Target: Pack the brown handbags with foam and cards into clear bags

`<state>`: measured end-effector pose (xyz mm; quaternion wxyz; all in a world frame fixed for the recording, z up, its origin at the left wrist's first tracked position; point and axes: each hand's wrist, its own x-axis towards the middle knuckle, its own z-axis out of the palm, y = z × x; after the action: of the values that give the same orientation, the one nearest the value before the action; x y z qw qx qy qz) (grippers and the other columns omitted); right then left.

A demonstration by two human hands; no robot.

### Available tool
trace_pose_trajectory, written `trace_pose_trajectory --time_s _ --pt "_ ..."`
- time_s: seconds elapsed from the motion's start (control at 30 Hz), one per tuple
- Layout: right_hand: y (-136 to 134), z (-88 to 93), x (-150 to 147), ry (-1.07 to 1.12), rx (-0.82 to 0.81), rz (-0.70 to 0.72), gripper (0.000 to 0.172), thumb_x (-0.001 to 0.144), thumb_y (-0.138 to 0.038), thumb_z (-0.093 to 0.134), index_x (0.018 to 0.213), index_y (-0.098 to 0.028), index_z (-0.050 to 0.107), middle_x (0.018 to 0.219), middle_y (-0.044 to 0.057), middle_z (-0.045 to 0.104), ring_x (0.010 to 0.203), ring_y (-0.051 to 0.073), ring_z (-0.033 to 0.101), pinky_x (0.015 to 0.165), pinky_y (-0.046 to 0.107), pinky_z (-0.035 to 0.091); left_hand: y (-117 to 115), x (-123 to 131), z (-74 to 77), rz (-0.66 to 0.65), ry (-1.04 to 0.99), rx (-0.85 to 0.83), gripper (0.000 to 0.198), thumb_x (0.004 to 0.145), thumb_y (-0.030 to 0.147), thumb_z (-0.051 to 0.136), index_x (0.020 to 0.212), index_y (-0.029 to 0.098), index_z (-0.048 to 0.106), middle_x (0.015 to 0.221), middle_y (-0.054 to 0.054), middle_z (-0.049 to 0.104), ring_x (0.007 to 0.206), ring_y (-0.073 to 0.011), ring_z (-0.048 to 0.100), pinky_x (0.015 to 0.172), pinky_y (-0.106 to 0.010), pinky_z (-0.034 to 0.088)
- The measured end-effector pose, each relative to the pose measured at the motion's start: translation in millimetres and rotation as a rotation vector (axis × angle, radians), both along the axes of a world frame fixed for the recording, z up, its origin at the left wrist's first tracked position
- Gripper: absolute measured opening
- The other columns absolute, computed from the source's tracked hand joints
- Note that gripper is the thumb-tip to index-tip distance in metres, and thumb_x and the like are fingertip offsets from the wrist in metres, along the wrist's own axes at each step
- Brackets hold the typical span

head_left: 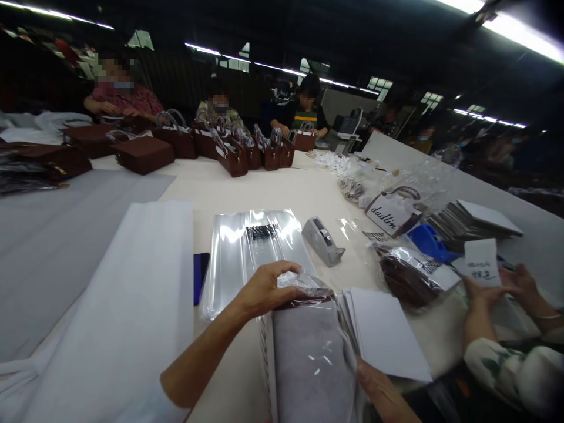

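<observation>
In front of me lies a handbag [311, 358] inside a clear plastic bag, with a pale grey face turned up and a brown edge at its far end. My left hand [275, 288] is closed on the gathered plastic at that far end. Along the right side, my right hand [379, 382] rests against the wrapped bag, its fingers partly hidden behind it. Beyond my left hand is a stack of clear plastic bags [258, 252] with black print. A grey tape dispenser [323, 241] stands to the right of the stack.
White cards [388, 338] lie right of the wrapped bag. White sheets [118, 305] cover the left side. Brown handbags [231, 155] stand along the far side, with people behind. At right, a co-worker's hands [489, 294] hold a small paper beside another wrapped bag [409, 273].
</observation>
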<state>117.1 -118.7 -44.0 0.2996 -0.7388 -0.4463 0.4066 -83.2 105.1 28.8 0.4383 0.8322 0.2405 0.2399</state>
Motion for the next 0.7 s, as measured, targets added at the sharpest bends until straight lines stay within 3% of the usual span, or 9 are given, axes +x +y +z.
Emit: trace_pose_trajectory --time_s 0.1,0.23,0.37,0.43,0.5,0.57,0.63,0.7 --pt "20.4 12.9 17.0 -0.022 0.138 -0.080 0.054 0.085 -0.058 0.030 0.108 -0.020 0.059 0.107 0.010 0.063 0.105 0.028 0.055 0.095 0.043 0.040 -2.3 4.0 -2.6 -0.010 0.012 -0.184 0.033 0.077 0.036 0.060 0.104 0.018 0.056 0.103 -0.006 0.062 0.088 -0.0190 0.061 0.074 -0.033 0.052" --pt "72.0 30.5 27.1 -0.043 0.365 -0.118 0.056 0.080 -0.053 0.047 0.126 -0.021 0.042 0.127 0.009 0.049 0.114 0.025 0.049 0.095 0.039 0.040 0.8 13.9 -5.7 0.002 0.043 -0.360 0.045 0.084 0.044 0.047 0.123 0.022 0.045 0.114 -0.010 0.056 0.095 -0.0195 0.058 0.075 -0.032 0.050" --pt "106.9 30.1 20.5 -0.078 0.328 -0.105 0.055 0.078 -0.047 0.054 0.126 -0.023 0.044 0.124 0.007 0.053 0.115 0.024 0.048 0.098 0.040 0.038 15.2 30.0 -7.3 0.038 0.118 -0.240 0.055 0.083 0.038 0.050 0.134 0.024 0.033 0.114 -0.011 0.056 0.083 -0.0175 0.058 0.077 -0.036 0.048" --pt "109.2 24.2 18.1 -0.039 0.320 -0.134 0.052 0.079 -0.046 0.052 0.125 -0.023 0.045 0.125 0.008 0.052 0.115 0.024 0.048 0.096 0.040 0.040 23.1 40.3 -8.8 -0.022 0.111 -0.132 0.061 0.078 0.032 0.059 0.133 0.026 0.034 0.129 -0.012 0.046 0.096 -0.0212 0.055 0.083 -0.039 0.045" --pt "105.6 19.4 18.8 0.000 0.315 -0.152 0.052 0.080 -0.046 0.051 0.126 -0.022 0.044 0.127 0.008 0.050 0.116 0.024 0.047 0.095 0.038 0.041 29.0 51.9 -11.2 -0.132 0.081 -0.050 0.054 0.072 0.031 0.066 0.123 0.026 0.049 0.136 -0.010 0.039 0.115 -0.0264 0.044 0.093 -0.042 0.037" --pt "100.7 17.8 21.8 0.006 0.302 -0.145 0.050 0.080 -0.046 0.051 0.124 -0.022 0.046 0.126 0.008 0.051 0.115 0.023 0.048 0.095 0.037 0.041 31.4 64.3 -14.3 -0.266 0.049 -0.065 0.031 0.070 0.029 0.068 0.100 0.022 0.063 0.134 -0.008 0.043 0.121 -0.0265 0.039 0.097 -0.041 0.033" --pt "96.8 19.0 25.5 0.004 0.293 -0.139 0.046 0.080 -0.045 0.051 0.119 -0.022 0.050 0.119 0.007 0.056 0.109 0.023 0.052 0.093 0.036 0.042 29.6 75.8 -17.6 -0.313 -0.004 -0.174 0.012 0.075 0.026 0.062 0.083 0.017 0.064 0.117 -0.008 0.057 0.106 -0.0209 0.052 0.090 -0.033 0.039" --pt "94.2 20.9 28.4 0.005 0.290 -0.150 0.042 0.080 -0.045 0.051 0.115 -0.021 0.053 0.112 0.007 0.060 0.102 0.022 0.056 0.089 0.034 0.044 24.3 83.9 -20.1 -0.237 -0.057 -0.260 0.010 0.079 0.023 0.057 0.079 0.014 0.061 0.089 -0.004 0.064 0.082 -0.0140 0.058 0.075 -0.025 0.044"
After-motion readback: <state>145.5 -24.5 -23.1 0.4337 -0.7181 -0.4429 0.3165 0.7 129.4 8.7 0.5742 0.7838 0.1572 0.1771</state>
